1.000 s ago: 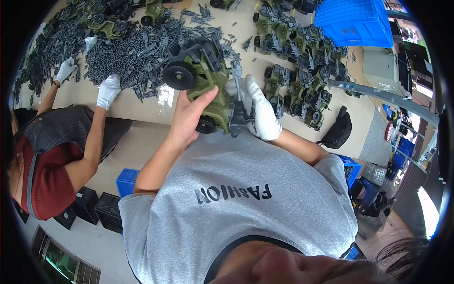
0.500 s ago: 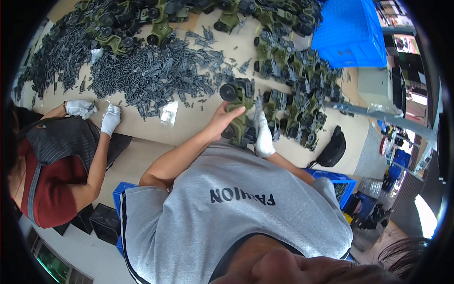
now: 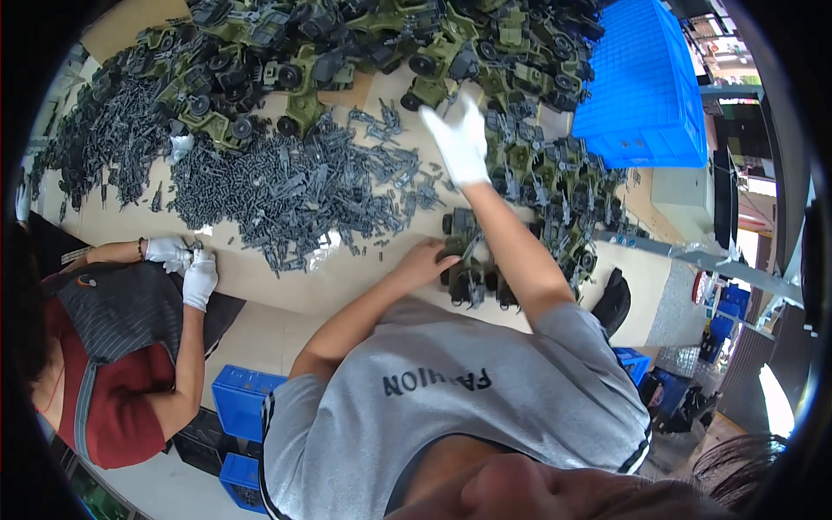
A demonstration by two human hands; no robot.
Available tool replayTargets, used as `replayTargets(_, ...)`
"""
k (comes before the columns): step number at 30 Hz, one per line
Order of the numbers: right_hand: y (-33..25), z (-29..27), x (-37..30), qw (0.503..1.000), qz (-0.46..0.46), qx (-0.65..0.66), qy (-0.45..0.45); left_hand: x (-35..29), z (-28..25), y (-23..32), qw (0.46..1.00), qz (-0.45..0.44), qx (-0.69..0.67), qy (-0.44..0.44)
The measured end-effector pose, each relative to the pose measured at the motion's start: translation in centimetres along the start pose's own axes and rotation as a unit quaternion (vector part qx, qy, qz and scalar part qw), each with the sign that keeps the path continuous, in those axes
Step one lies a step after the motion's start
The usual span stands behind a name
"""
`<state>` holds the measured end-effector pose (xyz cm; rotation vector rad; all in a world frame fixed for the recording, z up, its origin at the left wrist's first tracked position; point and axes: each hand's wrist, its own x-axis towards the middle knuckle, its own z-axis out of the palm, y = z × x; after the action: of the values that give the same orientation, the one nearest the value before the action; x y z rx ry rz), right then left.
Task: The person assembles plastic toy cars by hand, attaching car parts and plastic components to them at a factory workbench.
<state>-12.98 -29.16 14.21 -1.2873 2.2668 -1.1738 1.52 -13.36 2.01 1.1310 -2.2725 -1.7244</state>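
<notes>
1. The person's bare left hand (image 3: 423,263) is low over the table (image 3: 355,282), at the left side of an olive-green and dark grey toy vehicle (image 3: 468,264).
2. Its thumb and fingertips reach the vehicle's edge; whether they are clamped on it or only rest against it, one cannot tell.
3. This vehicle stands on the table close in front of the person's grey shirt (image 3: 459,381), at the near end of rows of similar vehicles (image 3: 542,182).
4. The right hand (image 3: 459,146), in a white glove, is stretched out farther across the table, its thumb and fingers spread apart, with nothing visible between them.
5. Just beyond its fingertips is another green vehicle (image 3: 429,87), at the near edge of a crowded pile; contact cannot be told.
6. Left of the right hand spreads a heap of small grey parts (image 3: 286,191).
7. A blue crate (image 3: 641,95) is at the far right, and a black pouch (image 3: 613,303) lies nearer on the table's right side.
8. At the left, a co-worker's two gloved hands (image 3: 199,279) meet over a small item, too small to make out.
</notes>
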Motion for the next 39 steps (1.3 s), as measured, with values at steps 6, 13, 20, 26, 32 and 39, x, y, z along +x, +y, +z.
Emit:
replayTargets(6,-2.2,3.4,11.7,0.996,-0.040,-0.044,0.063,-7.3,-11.5,-3.3,0.923,-0.089,-0.349,0.136)
replayTargets(13,-1.9,-4.4,1.9,0.949,-0.311,-0.023,0.054,-7.0,-15.0,-0.3,0.671,-0.038,-0.741,-0.003)
replayTargets(20,-1.8,-9.8,-10.1,0.860,-0.357,0.122,-0.343,-4.2,-12.6,0.0,0.627,-0.060,-0.776,0.039)
replayTargets(26,5.3,-3.3,-5.6,0.894,-0.123,-0.272,-0.333,-11.4,-13.2,-1.7,0.551,0.040,-0.827,0.106)
replayTargets(32,8.4,-0.4,-6.2,0.887,-0.102,-0.270,-0.360,-13.9,-13.0,-1.4,0.611,0.026,-0.775,0.159)
replayTargets(39,6.5,-3.9,-7.5,0.917,-0.167,-0.209,-0.296,-12.3,-11.1,-1.1,0.584,0.021,-0.804,0.111)
